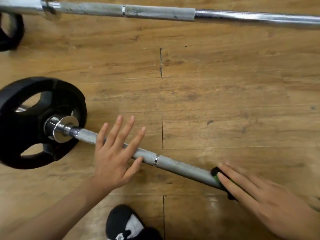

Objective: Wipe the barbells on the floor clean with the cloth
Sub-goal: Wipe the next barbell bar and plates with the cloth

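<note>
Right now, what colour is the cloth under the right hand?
Green with black edges: the small cloth pressed under the right hand, best in the head view.

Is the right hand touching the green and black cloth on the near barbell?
Touching. The head view shows the right hand lying flat on the green and black cloth, no gap.

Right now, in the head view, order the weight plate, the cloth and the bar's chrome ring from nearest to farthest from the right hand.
1. Cloth, pressed under the right hand.
2. Chrome ring, mid-bar.
3. Weight plate, bar's far left end.
</note>
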The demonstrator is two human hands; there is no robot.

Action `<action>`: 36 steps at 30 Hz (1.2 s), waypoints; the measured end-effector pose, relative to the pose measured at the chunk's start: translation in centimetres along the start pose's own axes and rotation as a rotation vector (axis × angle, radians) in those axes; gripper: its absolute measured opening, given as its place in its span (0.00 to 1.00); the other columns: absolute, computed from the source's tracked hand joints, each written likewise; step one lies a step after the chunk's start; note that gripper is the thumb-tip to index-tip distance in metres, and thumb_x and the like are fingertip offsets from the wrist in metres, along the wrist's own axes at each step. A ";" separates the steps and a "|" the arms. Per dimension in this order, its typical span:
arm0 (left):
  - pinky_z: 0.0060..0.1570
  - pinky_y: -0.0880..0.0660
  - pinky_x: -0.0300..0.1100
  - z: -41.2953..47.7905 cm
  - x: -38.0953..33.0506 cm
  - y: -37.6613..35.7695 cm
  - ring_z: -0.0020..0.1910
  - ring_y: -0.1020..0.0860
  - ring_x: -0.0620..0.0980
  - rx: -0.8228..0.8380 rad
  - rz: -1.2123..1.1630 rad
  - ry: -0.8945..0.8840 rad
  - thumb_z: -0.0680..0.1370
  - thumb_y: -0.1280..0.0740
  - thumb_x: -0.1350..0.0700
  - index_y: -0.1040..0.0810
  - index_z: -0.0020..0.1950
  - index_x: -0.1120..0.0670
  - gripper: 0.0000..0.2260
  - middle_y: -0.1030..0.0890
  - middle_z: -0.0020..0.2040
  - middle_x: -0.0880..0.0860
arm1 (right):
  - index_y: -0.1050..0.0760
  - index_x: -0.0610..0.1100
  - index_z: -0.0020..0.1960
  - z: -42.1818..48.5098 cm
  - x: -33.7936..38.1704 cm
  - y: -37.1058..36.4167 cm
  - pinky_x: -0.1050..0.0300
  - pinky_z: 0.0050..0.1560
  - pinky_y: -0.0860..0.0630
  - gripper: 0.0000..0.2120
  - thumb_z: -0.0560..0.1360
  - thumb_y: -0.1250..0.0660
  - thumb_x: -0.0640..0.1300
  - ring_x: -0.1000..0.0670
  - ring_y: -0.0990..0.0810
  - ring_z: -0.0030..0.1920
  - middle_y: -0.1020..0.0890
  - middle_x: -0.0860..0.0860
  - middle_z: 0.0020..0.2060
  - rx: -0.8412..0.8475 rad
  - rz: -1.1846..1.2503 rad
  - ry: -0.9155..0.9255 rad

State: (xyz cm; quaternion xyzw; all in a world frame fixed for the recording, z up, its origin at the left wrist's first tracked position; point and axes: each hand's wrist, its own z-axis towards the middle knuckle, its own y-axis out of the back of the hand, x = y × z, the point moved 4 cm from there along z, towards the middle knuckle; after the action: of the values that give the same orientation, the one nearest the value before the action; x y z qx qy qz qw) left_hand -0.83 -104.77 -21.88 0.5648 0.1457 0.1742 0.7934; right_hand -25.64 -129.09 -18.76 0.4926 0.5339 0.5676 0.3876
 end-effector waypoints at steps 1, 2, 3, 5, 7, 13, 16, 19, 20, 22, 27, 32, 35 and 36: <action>0.76 0.43 0.66 -0.6 -0.2 0.1 0.81 0.38 0.65 -0.010 0.000 0.008 0.86 0.51 0.40 0.32 0.80 0.53 0.28 0.33 0.81 0.62 | 0.42 0.41 0.82 1.0 1.1 -0.3 0.49 0.56 0.17 0.23 0.88 0.56 0.44 0.45 0.32 0.76 0.31 0.43 0.78 -0.022 0.017 -0.028; 0.75 0.42 0.67 -1.1 -0.3 0.1 0.81 0.38 0.65 -0.017 -0.001 0.012 0.86 0.51 0.40 0.31 0.80 0.53 0.28 0.33 0.80 0.62 | 0.41 0.40 0.81 2.7 2.6 -0.9 0.50 0.56 0.17 0.23 0.87 0.53 0.44 0.44 0.29 0.74 0.29 0.42 0.77 -0.063 0.031 -0.050; 0.75 0.41 0.68 -1.5 -0.4 0.1 0.81 0.37 0.65 -0.014 -0.002 0.005 0.86 0.51 0.40 0.32 0.80 0.53 0.28 0.33 0.80 0.62 | 0.40 0.40 0.80 5.0 4.3 -1.4 0.49 0.57 0.17 0.25 0.85 0.48 0.45 0.43 0.26 0.73 0.27 0.42 0.76 -0.101 0.047 -0.066; 0.75 0.41 0.67 -2.3 -0.3 0.3 0.81 0.38 0.65 0.006 0.000 -0.030 0.86 0.51 0.40 0.33 0.81 0.52 0.28 0.34 0.81 0.62 | 0.39 0.39 0.80 10.0 7.7 -2.4 0.49 0.59 0.19 0.30 0.79 0.45 0.45 0.41 0.24 0.72 0.27 0.41 0.75 -0.131 0.095 -0.082; 0.77 0.42 0.65 -2.6 0.0 0.3 0.82 0.39 0.65 0.030 0.006 -0.059 0.86 0.51 0.40 0.35 0.82 0.52 0.28 0.36 0.82 0.62 | 0.40 0.39 0.80 13.4 9.3 -2.4 0.48 0.62 0.20 0.31 0.78 0.48 0.43 0.39 0.24 0.72 0.28 0.40 0.75 -0.099 0.149 -0.110; 0.78 0.43 0.64 -2.1 0.4 -0.3 0.82 0.41 0.65 0.000 -0.005 -0.041 0.86 0.51 0.39 0.37 0.83 0.51 0.28 0.37 0.82 0.61 | 0.44 0.40 0.82 3.8 4.3 -0.6 0.44 0.61 0.19 0.31 0.79 0.47 0.39 0.38 0.26 0.72 0.33 0.39 0.78 0.059 0.032 0.023; 0.76 0.42 0.66 -1.1 0.3 -0.7 0.82 0.41 0.65 -0.011 -0.033 -0.018 0.86 0.51 0.40 0.34 0.82 0.53 0.29 0.36 0.81 0.62 | 0.44 0.39 0.82 -0.4 1.6 0.2 0.42 0.58 0.18 0.30 0.80 0.49 0.38 0.38 0.29 0.75 0.34 0.38 0.79 0.157 0.001 -0.008; 0.76 0.41 0.67 0.2 0.3 -1.1 0.82 0.42 0.65 0.019 -0.042 -0.017 0.85 0.51 0.40 0.34 0.82 0.54 0.29 0.36 0.81 0.62 | 0.41 0.39 0.81 3.9 3.0 -0.5 0.43 0.58 0.17 0.33 0.76 0.49 0.37 0.37 0.25 0.72 0.31 0.39 0.77 0.097 0.005 -0.114; 0.76 0.41 0.67 0.7 0.3 -1.3 0.82 0.42 0.65 0.034 -0.037 -0.024 0.85 0.51 0.40 0.34 0.82 0.54 0.29 0.36 0.81 0.62 | 0.41 0.39 0.81 6.6 3.8 -0.8 0.44 0.59 0.18 0.33 0.76 0.50 0.37 0.37 0.25 0.72 0.30 0.39 0.77 0.037 0.012 -0.132; 0.76 0.41 0.66 1.5 0.5 -1.5 0.83 0.42 0.65 0.056 -0.016 -0.034 0.85 0.50 0.40 0.35 0.82 0.54 0.30 0.35 0.81 0.61 | 0.43 0.39 0.82 11.8 5.1 -1.4 0.44 0.64 0.22 0.33 0.77 0.52 0.39 0.37 0.27 0.73 0.33 0.39 0.78 -0.049 0.039 -0.152; 0.75 0.39 0.64 3.3 0.8 -2.4 0.82 0.41 0.64 0.062 -0.009 -0.055 0.84 0.50 0.37 0.34 0.82 0.55 0.32 0.32 0.81 0.58 | 0.47 0.41 0.84 10.4 2.8 -0.8 0.42 0.71 0.29 0.33 0.79 0.50 0.36 0.36 0.34 0.78 0.41 0.40 0.82 0.012 -0.087 -0.083; 0.76 0.42 0.64 4.8 0.6 -2.9 0.83 0.42 0.65 0.038 -0.026 -0.024 0.84 0.53 0.34 0.36 0.83 0.54 0.34 0.33 0.81 0.57 | 0.46 0.41 0.84 -1.3 -2.3 0.2 0.45 0.80 0.47 0.29 0.83 0.56 0.35 0.36 0.37 0.79 0.39 0.41 0.82 0.092 -0.250 0.044; 0.73 0.40 0.62 6.0 0.7 -3.1 0.82 0.40 0.63 0.056 -0.016 -0.019 0.84 0.53 0.33 0.36 0.83 0.53 0.34 0.31 0.80 0.57 | 0.42 0.40 0.82 1.5 -2.2 0.2 0.45 0.78 0.42 0.31 0.78 0.51 0.34 0.36 0.33 0.78 0.35 0.39 0.80 -0.011 -0.222 -0.063; 0.72 0.39 0.61 6.4 0.8 -3.2 0.82 0.39 0.62 0.069 -0.011 -0.015 0.84 0.52 0.33 0.35 0.83 0.53 0.35 0.30 0.80 0.57 | 0.41 0.40 0.82 3.9 -1.4 -0.1 0.44 0.76 0.37 0.31 0.78 0.50 0.34 0.36 0.32 0.77 0.35 0.39 0.79 -0.065 -0.200 -0.103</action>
State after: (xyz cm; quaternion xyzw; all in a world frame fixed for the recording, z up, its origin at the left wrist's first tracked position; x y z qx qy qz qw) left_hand 2.95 -110.77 -22.87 0.5924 0.1489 0.1608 0.7753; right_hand -21.56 -129.60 -19.25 0.4527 0.5410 0.5170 0.4849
